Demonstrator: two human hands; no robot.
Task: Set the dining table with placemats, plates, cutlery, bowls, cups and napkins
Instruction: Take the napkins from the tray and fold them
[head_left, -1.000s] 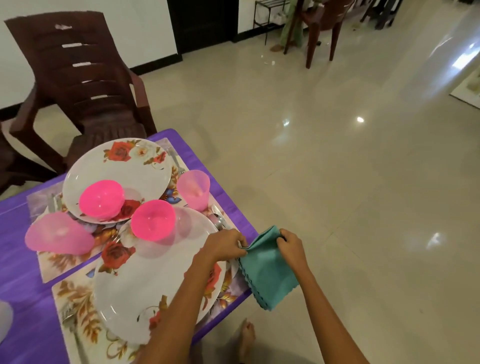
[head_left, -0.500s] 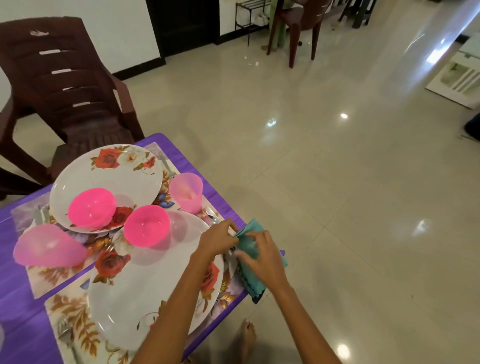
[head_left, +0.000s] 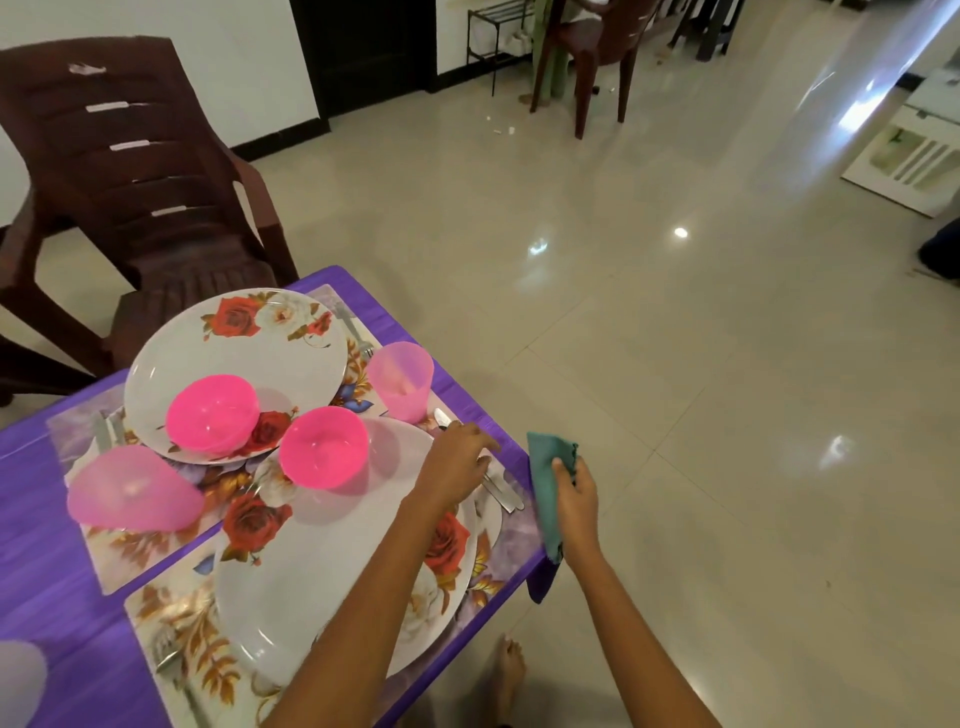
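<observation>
The right hand (head_left: 574, 501) pinches a folded teal napkin (head_left: 550, 470), held upright just off the edge of the purple table (head_left: 31, 545) (beside the near placemat (head_left: 511, 538)). The left hand (head_left: 457, 457) hovers with loosely bent fingers, holding nothing, over the cutlery (head_left: 501, 491) next to the near plate (head_left: 332, 571) and its pink bowl (head_left: 323, 447).

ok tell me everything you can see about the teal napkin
The napkin is teal cloth with a scalloped edge at its top corner, folded into a narrow strip. It hangs roughly upright just off the table's right edge, not laid down. The right hand pinches it near the middle. The left hand is apart from it, over the cutlery.
</observation>
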